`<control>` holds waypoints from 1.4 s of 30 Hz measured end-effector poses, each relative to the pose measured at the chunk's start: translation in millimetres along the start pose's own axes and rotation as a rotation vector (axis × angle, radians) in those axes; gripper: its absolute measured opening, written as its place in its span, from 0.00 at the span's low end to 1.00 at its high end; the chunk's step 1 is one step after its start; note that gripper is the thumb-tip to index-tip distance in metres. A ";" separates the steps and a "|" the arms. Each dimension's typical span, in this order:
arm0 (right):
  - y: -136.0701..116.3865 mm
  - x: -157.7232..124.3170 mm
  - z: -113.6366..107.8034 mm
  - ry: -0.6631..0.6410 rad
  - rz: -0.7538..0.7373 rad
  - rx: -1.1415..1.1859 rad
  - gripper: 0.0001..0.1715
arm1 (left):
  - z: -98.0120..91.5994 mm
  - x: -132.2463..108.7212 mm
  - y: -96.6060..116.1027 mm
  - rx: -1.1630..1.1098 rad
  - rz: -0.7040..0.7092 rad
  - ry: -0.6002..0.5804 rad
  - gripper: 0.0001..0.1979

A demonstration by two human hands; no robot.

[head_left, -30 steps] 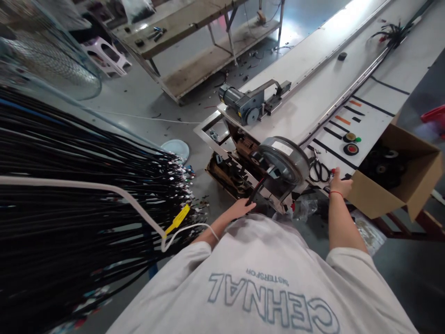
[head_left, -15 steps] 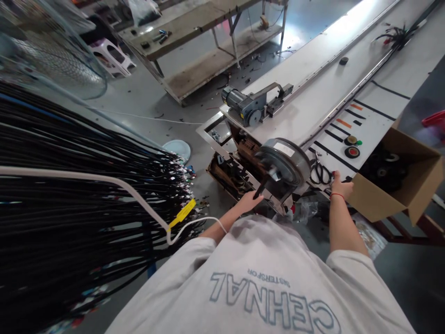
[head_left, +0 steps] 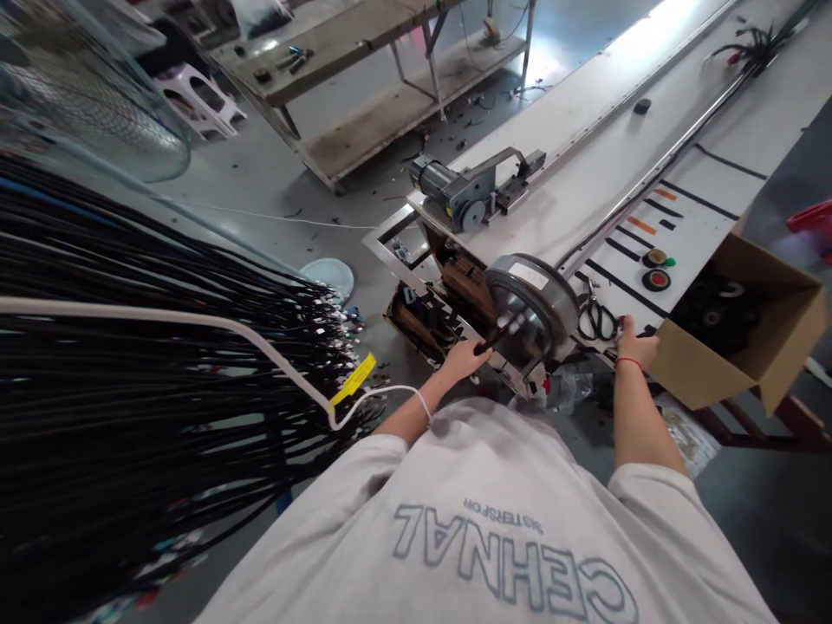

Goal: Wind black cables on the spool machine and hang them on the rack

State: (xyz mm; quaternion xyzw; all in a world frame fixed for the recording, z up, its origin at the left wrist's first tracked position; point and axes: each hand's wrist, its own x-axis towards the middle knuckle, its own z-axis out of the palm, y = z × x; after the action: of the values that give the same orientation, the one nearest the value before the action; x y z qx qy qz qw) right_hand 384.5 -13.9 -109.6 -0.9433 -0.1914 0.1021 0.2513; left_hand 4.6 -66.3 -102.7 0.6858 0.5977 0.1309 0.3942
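My left hand (head_left: 464,357) is closed round the dark crank handle (head_left: 495,338) of a round metal wheel (head_left: 542,290) at the near end of the long white table. The wheel carries a white label and stands close in front of my body. At the table's near edge (head_left: 607,353), my right hand (head_left: 637,348) grips with the thumb up on top; its other fingers are mostly hidden. Black-handled scissors (head_left: 598,321) lie just left of that hand. Beyond them are two tape rolls (head_left: 656,279) and several black and orange strips (head_left: 640,225).
A cardboard box (head_left: 708,368) with dark rolls stands right of my right hand. A motor unit (head_left: 455,191) is mounted behind the wheel. Many black cables (head_left: 162,347) hang at the left, with a pale curved bar (head_left: 247,334) before them. A workbench (head_left: 364,52) stands farther back.
The crank handle has turned slightly about the wheel, and my left hand has moved a little up with it. My right hand stays in place. The view has shifted slightly.
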 end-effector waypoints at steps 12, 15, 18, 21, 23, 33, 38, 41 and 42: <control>-3.9 -3.1 -1.7 0.010 0.014 -0.037 0.41 | 2.3 -21.0 -24.6 -0.264 0.011 -0.197 0.18; -4.4 -4.0 -3.7 -0.012 0.005 -0.042 0.41 | -3.5 -25.2 -26.5 -0.322 0.095 -0.356 0.17; -4.1 -3.4 -4.3 -0.020 0.007 -0.040 0.41 | -4.6 -26.1 -29.0 -0.413 0.097 -0.391 0.18; -3.2 -1.1 -2.8 -0.015 0.005 -0.030 0.41 | -1.7 -21.2 -24.2 -0.484 0.012 -0.283 0.20; -2.4 0.5 -0.9 -0.002 0.000 -0.013 0.40 | -0.5 -14.9 -16.6 -0.485 -0.025 -0.227 0.22; -8.0 4.3 -9.0 0.034 -0.143 -0.004 0.39 | -11.9 10.4 2.7 -0.640 -0.008 -0.107 0.21; -73.9 -1.3 -28.9 0.071 -0.656 0.101 0.34 | 0.0 8.8 2.3 -1.092 -0.233 -0.320 0.19; -130.5 -27.0 -36.4 -0.325 -0.820 0.171 0.23 | 4.2 8.6 -0.7 -1.433 -0.412 -0.573 0.17; -148.2 -38.8 -37.2 -0.470 -0.865 0.156 0.21 | 3.8 8.9 -2.2 -1.516 -0.446 -0.635 0.17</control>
State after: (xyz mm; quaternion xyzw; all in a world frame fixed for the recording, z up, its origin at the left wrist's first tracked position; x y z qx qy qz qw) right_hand 314.3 72.6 1.9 -0.7073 -0.6084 0.2125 0.2906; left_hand 7.8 -59.6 -109.3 0.1070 0.3308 0.2165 0.9123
